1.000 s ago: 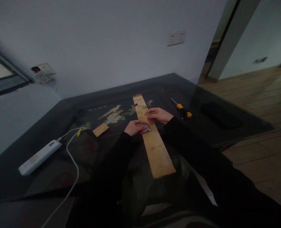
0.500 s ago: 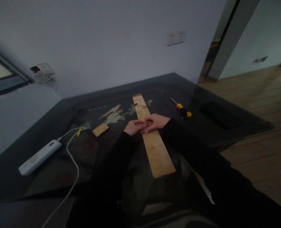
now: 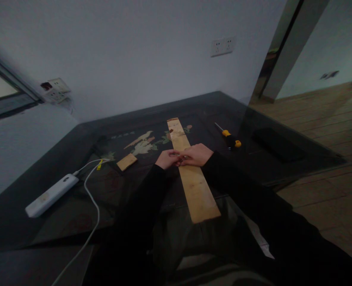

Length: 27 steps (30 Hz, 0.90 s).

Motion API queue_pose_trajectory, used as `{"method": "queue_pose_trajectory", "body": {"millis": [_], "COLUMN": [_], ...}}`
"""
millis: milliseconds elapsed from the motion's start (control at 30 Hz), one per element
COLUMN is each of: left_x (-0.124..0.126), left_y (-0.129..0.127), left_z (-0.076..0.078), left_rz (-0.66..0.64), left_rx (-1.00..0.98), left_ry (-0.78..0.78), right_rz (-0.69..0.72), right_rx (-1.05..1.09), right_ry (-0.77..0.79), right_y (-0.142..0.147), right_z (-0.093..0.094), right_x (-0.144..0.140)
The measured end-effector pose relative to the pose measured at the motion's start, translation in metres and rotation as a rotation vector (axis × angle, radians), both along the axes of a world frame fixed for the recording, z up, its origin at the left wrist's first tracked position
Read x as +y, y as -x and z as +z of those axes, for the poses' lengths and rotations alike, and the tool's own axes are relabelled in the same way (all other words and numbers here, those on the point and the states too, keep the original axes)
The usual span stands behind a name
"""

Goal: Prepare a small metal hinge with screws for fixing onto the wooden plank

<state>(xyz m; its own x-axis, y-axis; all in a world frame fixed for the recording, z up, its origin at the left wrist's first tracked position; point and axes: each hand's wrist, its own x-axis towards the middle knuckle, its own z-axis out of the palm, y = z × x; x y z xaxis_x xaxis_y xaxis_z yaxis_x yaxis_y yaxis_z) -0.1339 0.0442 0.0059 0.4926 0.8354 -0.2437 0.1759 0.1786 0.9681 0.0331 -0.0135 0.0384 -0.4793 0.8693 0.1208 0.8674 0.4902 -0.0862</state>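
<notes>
Two hands are meeting over a long wooden plank [image 3: 194, 186]: the left hand [image 3: 167, 159] and the right hand [image 3: 198, 155] are bringing their fingers [image 3: 178, 159] together, pinching something too small and dim to identify. The plank is lying lengthwise across the dark glass bench [image 3: 59, 186], its near end overhanging the bench edge. A small wood block [image 3: 126, 161] is sitting left of the hands, a yellow-handled screwdriver [image 3: 229, 138] right, with bare glass between. A white power bank [image 3: 51, 195] is resting near the left edge; its markings are unreadable.
</notes>
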Motion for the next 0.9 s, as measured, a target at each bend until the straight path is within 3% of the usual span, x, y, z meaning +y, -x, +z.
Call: {"method": "queue_pose_trajectory", "body": {"millis": [433,900], "left_x": [0.0018,-0.0005], "left_y": [0.0026,0.0], "left_z": [0.0005,0.0001], "left_rz": [-0.053,0.02], "left_rx": [0.049,-0.05], "left_ry": [-0.044,-0.013], "right_rz": [0.011,-0.063], "right_rx": [0.092,0.251], "right_ry": [0.013,0.024], "right_y": [0.0006,0.0033], "right_z": [-0.0042,-0.0084], "right_x": [0.0023,0.0062]}}
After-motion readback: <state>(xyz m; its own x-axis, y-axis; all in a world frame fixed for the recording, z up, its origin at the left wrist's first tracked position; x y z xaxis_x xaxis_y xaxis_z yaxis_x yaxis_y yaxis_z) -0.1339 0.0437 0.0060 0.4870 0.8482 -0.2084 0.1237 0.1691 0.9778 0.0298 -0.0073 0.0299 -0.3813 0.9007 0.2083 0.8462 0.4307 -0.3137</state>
